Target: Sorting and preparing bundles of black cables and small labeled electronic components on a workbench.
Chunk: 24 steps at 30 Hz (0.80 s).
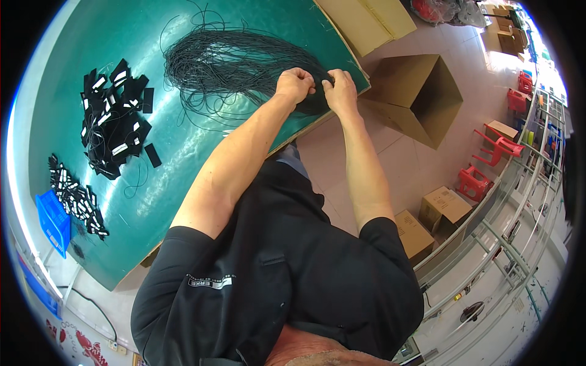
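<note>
Both hands are closed on the gathered end of a bundle of black cords (244, 70) at the right edge of the green bench (183, 165): the left hand (294, 84) and the right hand (340, 90) sit side by side, nearly touching. The cords fan out across the bench top. Black tags (116, 125) lie heaped toward the left edge, and a blue basket (52, 221) sits at the near left corner
</note>
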### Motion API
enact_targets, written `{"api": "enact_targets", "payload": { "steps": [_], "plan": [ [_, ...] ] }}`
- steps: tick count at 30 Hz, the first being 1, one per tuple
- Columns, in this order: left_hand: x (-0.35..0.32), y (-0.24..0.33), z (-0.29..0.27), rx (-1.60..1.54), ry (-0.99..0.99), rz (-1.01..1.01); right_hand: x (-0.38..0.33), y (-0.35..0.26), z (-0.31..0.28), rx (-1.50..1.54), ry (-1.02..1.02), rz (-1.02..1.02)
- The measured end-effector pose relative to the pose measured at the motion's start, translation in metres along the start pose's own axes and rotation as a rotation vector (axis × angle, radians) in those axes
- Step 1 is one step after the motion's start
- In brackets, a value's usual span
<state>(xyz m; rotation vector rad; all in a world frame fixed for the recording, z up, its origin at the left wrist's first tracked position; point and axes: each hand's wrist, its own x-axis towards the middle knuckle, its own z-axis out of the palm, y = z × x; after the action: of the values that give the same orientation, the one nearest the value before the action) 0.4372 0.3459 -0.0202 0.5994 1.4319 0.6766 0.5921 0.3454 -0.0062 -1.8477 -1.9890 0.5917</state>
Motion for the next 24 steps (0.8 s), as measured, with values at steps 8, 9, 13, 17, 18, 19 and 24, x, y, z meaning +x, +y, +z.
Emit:
{"api": "enact_targets", "payload": {
  "steps": [8,9,13,17,18,19,24],
  "plan": [
    [-0.011,-0.013,0.007,0.379,0.148,0.329,-0.006,-0.008,-0.004,-0.161,-0.004,0.029],
    [-0.013,-0.014,0.008,0.381,0.146,0.329,-0.007,-0.008,-0.004,-0.176,-0.011,0.048],
    [-0.015,-0.018,0.012,0.365,0.081,0.316,-0.004,-0.006,-0.005,-0.159,-0.058,0.105],
    [-0.011,-0.021,0.013,-0.014,-0.08,0.137,-0.006,-0.011,-0.004,-0.09,-0.072,0.156],
    [-0.012,-0.018,0.014,-0.057,-0.108,0.083,-0.007,-0.011,-0.005,-0.065,-0.067,0.176],
    [-0.013,-0.016,0.015,-0.1,-0.136,0.029,-0.007,-0.01,-0.005,-0.065,-0.065,0.176],
    [-0.02,-0.011,0.012,-0.219,-0.217,-0.068,-0.013,-0.005,-0.001,0.109,-0.061,0.234]
  ]
}}
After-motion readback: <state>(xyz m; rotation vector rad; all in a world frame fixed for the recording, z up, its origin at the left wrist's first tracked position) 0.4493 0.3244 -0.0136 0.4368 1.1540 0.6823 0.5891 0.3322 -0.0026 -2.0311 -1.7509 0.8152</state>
